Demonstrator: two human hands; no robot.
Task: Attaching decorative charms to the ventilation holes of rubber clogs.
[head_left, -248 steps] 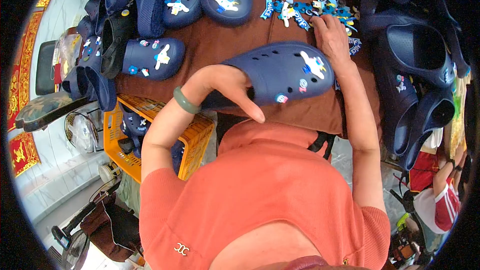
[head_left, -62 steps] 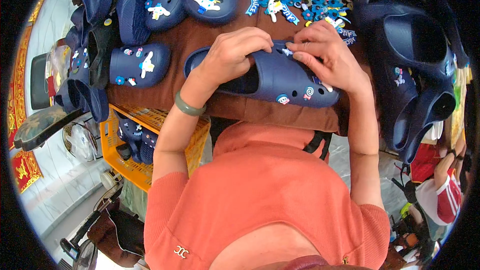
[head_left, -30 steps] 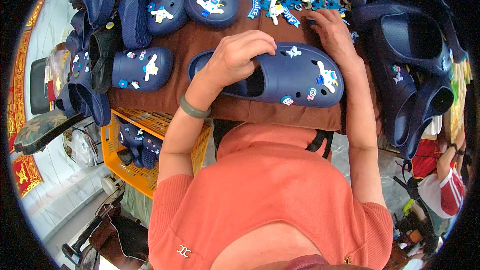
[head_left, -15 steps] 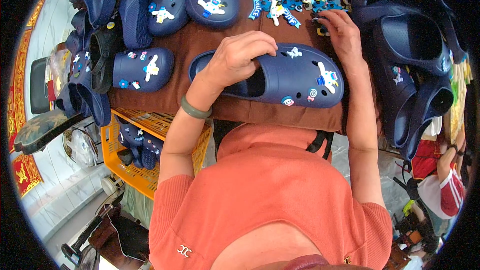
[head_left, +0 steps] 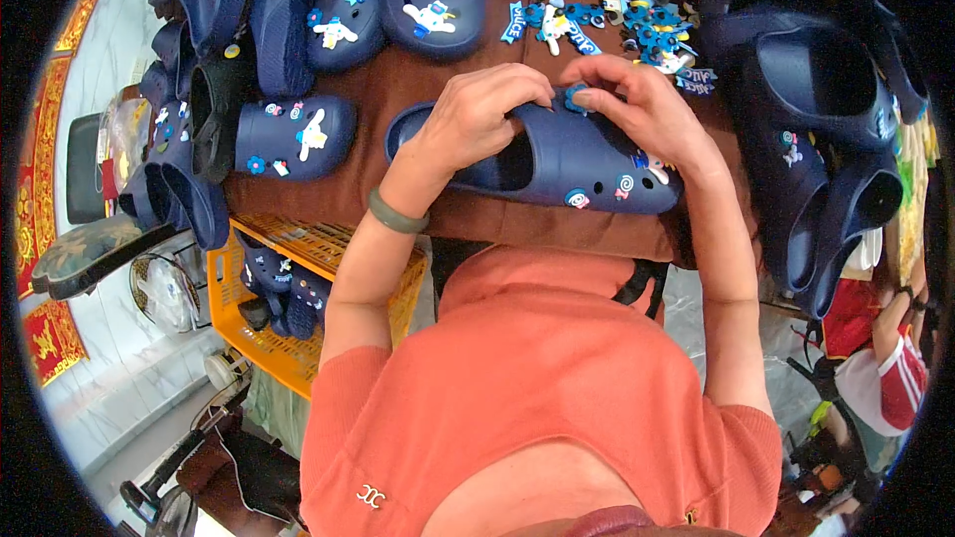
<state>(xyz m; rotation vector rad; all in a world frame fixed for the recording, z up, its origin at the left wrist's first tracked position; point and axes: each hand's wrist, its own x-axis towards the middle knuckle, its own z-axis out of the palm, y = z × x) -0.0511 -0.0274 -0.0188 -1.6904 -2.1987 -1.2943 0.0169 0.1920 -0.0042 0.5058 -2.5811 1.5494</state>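
- Navy clog [head_left: 557, 154] sits in the middle of the head view on the brown tabletop [head_left: 398, 89], just above the person's orange shirt. It already has a few charms stuck near its right end.
- Left hand [head_left: 477, 114] is curled over the clog's upper rim by the foot opening, fingers clenched on it to pin it down.
- Right hand [head_left: 647, 109] pinches a small blue flower charm [head_left: 575, 96] between thumb and fingertip, right on the clog's top surface near its upper edge.
- Looks to me like the step in hand is seating that charm into a vent hole. The next move probably needs a firm push straight down while the left hand stops the shoe sliding. I can't tell whether the charm's stud is in yet, the fingers cover it.
- Long axis of the clog runs left to right across the frame, tilted slightly down toward the right. Heel opening is at centre-left, rounded toe at centre-right.
- Pile of loose charms [head_left: 637, 20] lies just above the right hand at upper centre-right. Finished decorated clogs [head_left: 298, 134] sit at upper left, plain navy ones [head_left: 826, 89] stack up along the right edge, and a yellow crate [head_left: 288, 338] is at lower left.
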